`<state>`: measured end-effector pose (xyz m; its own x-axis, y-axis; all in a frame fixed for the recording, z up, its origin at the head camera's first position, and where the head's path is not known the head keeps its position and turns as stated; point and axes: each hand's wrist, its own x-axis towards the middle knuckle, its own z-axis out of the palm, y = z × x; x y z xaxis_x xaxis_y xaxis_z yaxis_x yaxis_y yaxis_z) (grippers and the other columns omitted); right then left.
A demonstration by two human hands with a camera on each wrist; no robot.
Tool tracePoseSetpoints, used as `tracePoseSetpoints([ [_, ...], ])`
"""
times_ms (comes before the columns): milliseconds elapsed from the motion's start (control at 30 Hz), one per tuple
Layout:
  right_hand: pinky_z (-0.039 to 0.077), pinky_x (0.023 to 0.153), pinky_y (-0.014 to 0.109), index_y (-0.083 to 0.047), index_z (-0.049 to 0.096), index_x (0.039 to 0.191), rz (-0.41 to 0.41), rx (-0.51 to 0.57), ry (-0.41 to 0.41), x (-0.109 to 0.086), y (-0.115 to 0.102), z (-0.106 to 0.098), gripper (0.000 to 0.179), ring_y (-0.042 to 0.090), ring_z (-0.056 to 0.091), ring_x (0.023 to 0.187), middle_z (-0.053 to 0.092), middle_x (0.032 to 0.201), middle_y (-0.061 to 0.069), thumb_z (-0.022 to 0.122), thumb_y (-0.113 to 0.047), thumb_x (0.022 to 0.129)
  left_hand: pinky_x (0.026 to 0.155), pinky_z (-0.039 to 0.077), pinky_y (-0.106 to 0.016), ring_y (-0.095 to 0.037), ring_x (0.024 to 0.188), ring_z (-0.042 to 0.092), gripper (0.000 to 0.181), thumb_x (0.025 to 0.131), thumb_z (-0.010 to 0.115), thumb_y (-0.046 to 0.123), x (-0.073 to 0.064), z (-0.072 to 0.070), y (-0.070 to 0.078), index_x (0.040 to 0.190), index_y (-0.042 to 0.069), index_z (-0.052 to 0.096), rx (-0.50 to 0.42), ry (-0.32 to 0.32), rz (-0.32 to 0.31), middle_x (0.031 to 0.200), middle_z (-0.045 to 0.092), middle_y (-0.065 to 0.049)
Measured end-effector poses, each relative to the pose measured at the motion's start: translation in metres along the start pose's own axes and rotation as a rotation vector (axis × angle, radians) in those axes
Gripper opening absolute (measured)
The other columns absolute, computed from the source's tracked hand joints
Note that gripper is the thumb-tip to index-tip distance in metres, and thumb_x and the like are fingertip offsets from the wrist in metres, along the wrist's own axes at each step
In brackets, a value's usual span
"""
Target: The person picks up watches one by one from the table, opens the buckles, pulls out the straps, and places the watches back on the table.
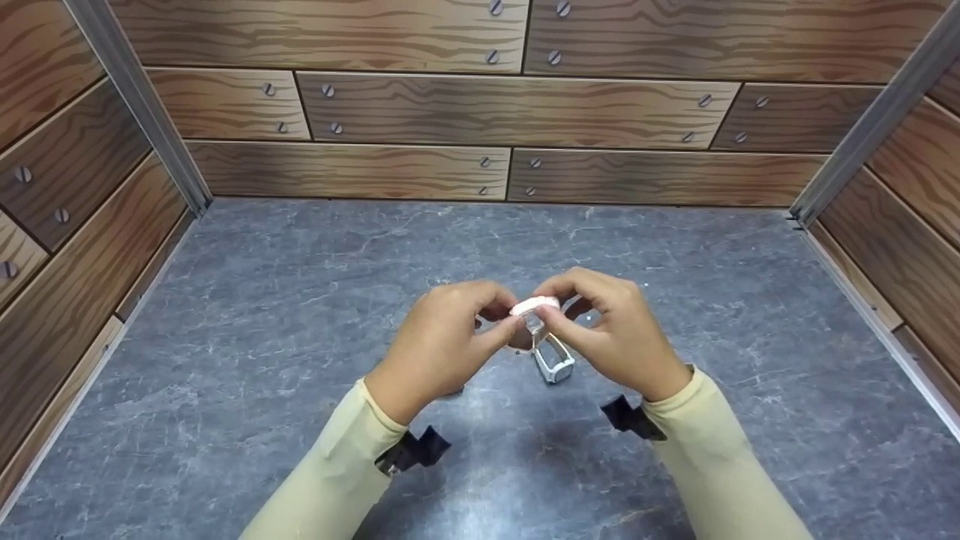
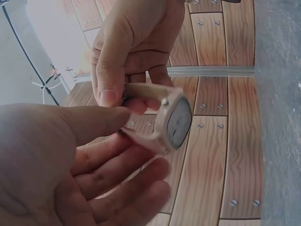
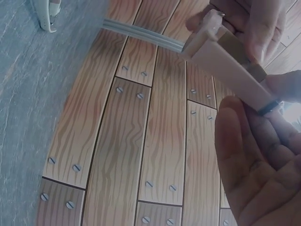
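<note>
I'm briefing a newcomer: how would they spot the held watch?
Above the grey tabletop, find the left hand and right hand. Between them is a pale pink watch with a rounded-square face; being held sets it apart from the whitish band on the tabletop.

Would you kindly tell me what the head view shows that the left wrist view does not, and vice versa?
Head view only: a greyish-white, loop-shaped object on the grey marbled tabletop, and pale yellow fabric sleeves.

Left wrist view only: the rounded-square, pale dial of the pale pink, strapped watch in hand, and a thin white cord at upper left.

Both: that watch, gripped by the left hand and the right hand, plus the tabletop and wood-plank-patterned walls.
</note>
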<state>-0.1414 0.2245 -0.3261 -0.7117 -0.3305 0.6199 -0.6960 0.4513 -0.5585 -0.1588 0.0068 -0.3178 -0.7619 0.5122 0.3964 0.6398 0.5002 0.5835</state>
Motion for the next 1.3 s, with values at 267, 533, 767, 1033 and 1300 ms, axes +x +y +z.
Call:
tracePoseSetpoints([
  [267,0.060,0.071,0.028,-0.012,0.075,0.107,0.002,0.011,-0.061,-0.0021,0.0015,0.0004,0.011,0.011,0.069,0.084,0.074,0.101,-0.004,0.073,-0.007,0.097,0.087,0.057,-0.037,-0.013,0.101,0.070,0.026,0.099,0.072,0.035,-0.0017,0.0007,-0.0004,0.117,0.017,0.076,0.054,-0.052,-0.001,0.108,0.076,0.005],
  [533,0.060,0.076,0.029,-0.015,0.074,0.112,0.010,0.016,-0.167,-0.0020,0.0012,0.0006,0.012,0.010,0.068,0.087,0.073,0.103,-0.007,0.070,-0.014,0.100,0.081,0.057,-0.032,-0.011,0.092,0.071,0.021,0.100,0.069,0.037,-0.0027,0.0015,-0.0018,0.102,0.018,0.078,0.109,-0.063,0.056,0.100,0.076,0.006],
  [767,0.060,0.074,0.029,-0.014,0.075,0.103,0.088,0.011,-0.135,-0.0015,0.0012,0.0005,0.005,0.010,0.070,0.083,0.073,0.098,-0.007,0.071,-0.017,0.100,0.081,0.057,-0.033,-0.010,0.093,0.070,0.017,0.099,0.070,0.033,-0.0021,0.0012,-0.0024,0.104,0.019,0.079,0.101,-0.067,0.049,0.100,0.076,0.006],
  [1033,0.059,0.068,0.030,-0.013,0.075,0.101,0.024,-0.017,-0.071,0.0002,-0.0001,0.0015,0.005,0.009,0.067,0.081,0.073,0.097,-0.005,0.072,-0.012,0.098,0.086,0.057,-0.034,-0.013,0.100,0.071,0.016,0.100,0.069,0.031,-0.0009,-0.0015,-0.0030,0.102,0.018,0.078,0.021,-0.104,0.001,0.103,0.076,0.005],
  [1300,0.057,0.065,0.024,-0.012,0.075,0.103,-0.016,-0.035,-0.004,0.0000,-0.0004,-0.0009,0.008,0.010,0.067,0.079,0.073,0.095,-0.003,0.072,-0.007,0.097,0.086,0.056,-0.035,-0.008,0.096,0.068,0.017,0.100,0.068,0.036,0.0002,-0.0031,-0.0022,0.100,0.023,0.078,-0.022,-0.111,-0.047,0.099,0.074,0.012],
])
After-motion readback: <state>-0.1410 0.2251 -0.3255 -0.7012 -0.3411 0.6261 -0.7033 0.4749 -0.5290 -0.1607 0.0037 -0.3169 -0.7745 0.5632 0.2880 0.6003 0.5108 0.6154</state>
